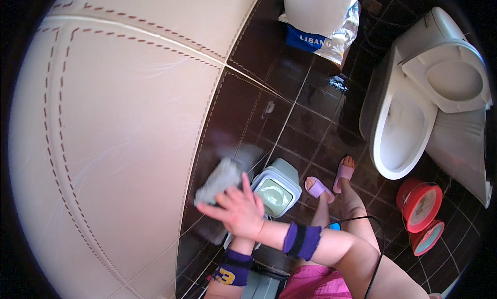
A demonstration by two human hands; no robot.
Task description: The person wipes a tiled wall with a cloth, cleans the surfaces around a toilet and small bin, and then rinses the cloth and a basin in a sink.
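Observation:
My right hand [237, 213] is in front of the lower dark wall tiles [237, 112], palm down with its fingers spread. Just beyond its fingertips a grey cloth [219, 178], slightly blurred, lies against or very near those tiles. The right hand crosses over my left wrist [242, 242] and hides most of my left hand, so its grip on the cloth cannot be made out. Both forearms wear purple bands [303, 240]. Close to the right hand stands a lidded bin [275, 194], pale grey-green.
A white toilet [404, 132] with raised seat stands at right, near a red bucket [419, 204] and a smaller red basin [427, 239]. A LIBANG bag [310, 39] sits under a white roll-like object [318, 7] at the top. The dark tile floor [314, 112] looks wet. A black cord [382, 240] hangs by my arm.

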